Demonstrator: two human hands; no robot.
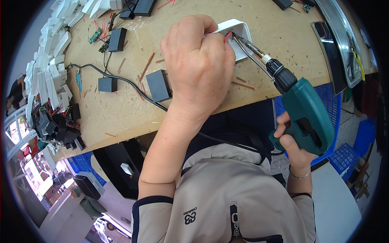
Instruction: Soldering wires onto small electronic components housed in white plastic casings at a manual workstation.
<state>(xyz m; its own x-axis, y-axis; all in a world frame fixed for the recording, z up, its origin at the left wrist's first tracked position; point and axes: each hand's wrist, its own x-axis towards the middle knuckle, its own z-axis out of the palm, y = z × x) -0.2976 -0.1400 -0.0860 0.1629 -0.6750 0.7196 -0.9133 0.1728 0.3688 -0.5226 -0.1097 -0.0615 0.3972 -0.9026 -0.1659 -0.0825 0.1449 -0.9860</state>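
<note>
White housing (242, 27) is sitting at the upper centre of the frame on the tabletop (121, 117), with red wires (227, 37) showing inside. Left hand (200, 60) is curling over the housing's left side, presumably for steadiness; its fingertips are hiding, so I cannot tell what they are pinching. Right hand (298, 150), right of centre, is gripping the handle of the green soldering gun (310, 115), whose slanting tip is pointing into the housing beside the wires; this angle is probably keeping the knuckles away from heat. Black cable (121, 82) is running under the left forearm, likely leaving the work area free. Black blocks (158, 86) are lying left of the hand, seemingly within reach.
</note>
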